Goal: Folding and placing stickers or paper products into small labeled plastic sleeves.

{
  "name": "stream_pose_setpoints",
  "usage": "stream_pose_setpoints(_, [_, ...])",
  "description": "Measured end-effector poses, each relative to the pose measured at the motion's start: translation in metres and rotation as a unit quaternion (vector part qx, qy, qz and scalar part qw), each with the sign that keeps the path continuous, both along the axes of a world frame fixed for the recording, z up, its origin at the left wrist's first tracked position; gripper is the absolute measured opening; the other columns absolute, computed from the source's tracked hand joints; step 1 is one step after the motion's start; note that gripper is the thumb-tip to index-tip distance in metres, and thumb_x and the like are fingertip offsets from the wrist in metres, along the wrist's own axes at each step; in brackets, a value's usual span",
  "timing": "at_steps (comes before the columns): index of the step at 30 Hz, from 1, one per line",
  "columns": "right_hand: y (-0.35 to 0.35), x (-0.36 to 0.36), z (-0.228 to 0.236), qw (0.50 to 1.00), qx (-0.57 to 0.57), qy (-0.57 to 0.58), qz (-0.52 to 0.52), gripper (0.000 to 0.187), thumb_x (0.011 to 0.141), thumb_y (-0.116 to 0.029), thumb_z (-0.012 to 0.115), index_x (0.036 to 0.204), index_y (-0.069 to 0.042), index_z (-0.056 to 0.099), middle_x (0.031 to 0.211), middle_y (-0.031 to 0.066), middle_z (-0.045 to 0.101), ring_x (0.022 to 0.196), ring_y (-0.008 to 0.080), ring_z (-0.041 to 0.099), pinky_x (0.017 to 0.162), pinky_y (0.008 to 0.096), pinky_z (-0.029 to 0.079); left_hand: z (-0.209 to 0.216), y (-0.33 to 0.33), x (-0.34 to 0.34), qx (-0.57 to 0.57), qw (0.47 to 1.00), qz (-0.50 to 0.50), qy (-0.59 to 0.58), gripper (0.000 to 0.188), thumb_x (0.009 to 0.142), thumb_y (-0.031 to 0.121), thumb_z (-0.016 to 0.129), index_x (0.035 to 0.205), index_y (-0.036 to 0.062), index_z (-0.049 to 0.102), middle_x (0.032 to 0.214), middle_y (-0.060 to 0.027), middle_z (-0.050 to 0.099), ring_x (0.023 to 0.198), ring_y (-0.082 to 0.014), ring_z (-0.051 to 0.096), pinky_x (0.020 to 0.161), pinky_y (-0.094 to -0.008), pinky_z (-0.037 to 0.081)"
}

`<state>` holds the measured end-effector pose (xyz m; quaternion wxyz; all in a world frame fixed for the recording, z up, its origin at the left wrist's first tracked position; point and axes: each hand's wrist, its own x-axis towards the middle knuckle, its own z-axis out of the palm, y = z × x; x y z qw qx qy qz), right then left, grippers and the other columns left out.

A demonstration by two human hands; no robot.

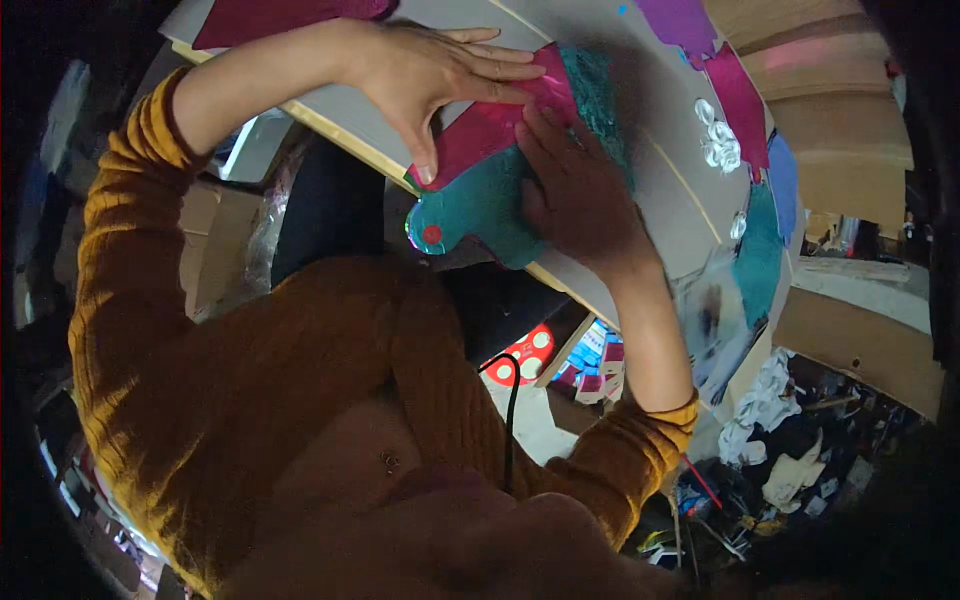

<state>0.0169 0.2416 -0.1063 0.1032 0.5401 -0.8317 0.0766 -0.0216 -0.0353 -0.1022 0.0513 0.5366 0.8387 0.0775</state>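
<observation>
A flat, soft-looking piece in magenta (pixel 478 140) and shiny teal (pixel 485 205) lies across the near edge of a grey table (pixel 665 110). Its rounded teal end, with a red dot (pixel 432 234), overhangs that edge. My left hand (pixel 440 85) rests on the magenta part, thumb and fingers spread, thumb near the table edge. Farther right, my right hand (pixel 580 195) lies flat over the teal part, its fingers pointing up and left and hiding some of the piece. Neither hand grips anything. Beyond the right fingers shows a darker, textured teal band (pixel 592 80).
Magenta cloth (pixel 280 20) lies at the table's far left. Purple (pixel 680 25), magenta (pixel 738 105) and teal (pixel 760 250) pieces line its right rim, near shiny clear-and-white clumps (pixel 718 140). Below stand a red dotted round object (pixel 522 358), a cardboard box (pixel 850 350) and a heap of clutter (pixel 800 470).
</observation>
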Motion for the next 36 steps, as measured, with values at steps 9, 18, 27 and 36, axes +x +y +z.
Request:
stream_pose_setpoints(9, [-0.002,-0.044,0.007,0.971,-0.075,-0.191,-0.120,0.042,0.094,-0.016,0.053,0.132,0.001,0.054,0.141,0.0168,0.052,0.131,0.0354,0.049,0.113,0.0464,0.035,0.007,0.001,0.002,-0.004,1.000,0.000,-0.010,0.121,0.062,0.072,0.076,0.153,0.0054,0.033,0.162,-0.0199,0.020,0.152,-0.0326,0.012,0.122,-0.0565,0.008])
stream_pose_setpoints(18, [0.005,-0.094,-0.019,0.976,0.022,0.183,-0.117,0.039,0.096,-0.023,0.054,0.132,-0.007,0.053,0.132,0.0143,0.057,0.123,0.0351,0.053,0.104,0.0494,0.040,0.000,-0.001,0.007,0.020,1.000,-0.005,-0.006,0.128,0.054,0.078,0.074,0.151,0.0034,0.035,0.160,-0.0227,0.023,0.152,-0.0357,0.012,0.121,-0.0572,0.006])
stream_pose_setpoints(27, [0.047,-0.038,0.024,0.866,-0.024,-0.252,-0.431,0.042,0.083,-0.037,0.075,0.110,-0.005,0.068,0.106,0.0179,0.069,0.104,0.0369,0.063,0.089,0.0445,0.050,0.003,-0.001,0.002,0.015,0.999,0.020,0.021,0.122,0.060,0.068,0.079,0.154,0.0064,0.032,0.161,-0.0224,0.022,0.151,-0.0335,0.018,0.122,-0.0543,0.011])
stream_pose_setpoints(36, [0.033,-0.039,0.029,0.878,-0.075,-0.280,-0.381,0.054,0.080,-0.027,0.081,0.121,0.003,0.064,0.108,0.0135,0.072,0.096,0.0169,0.068,0.088,0.0304,0.051,0.005,0.007,0.006,0.015,0.999,0.032,0.012,0.120,0.057,0.061,0.083,0.152,0.0063,0.034,0.159,-0.0237,0.026,0.149,-0.0340,0.023,0.122,-0.0534,0.012])
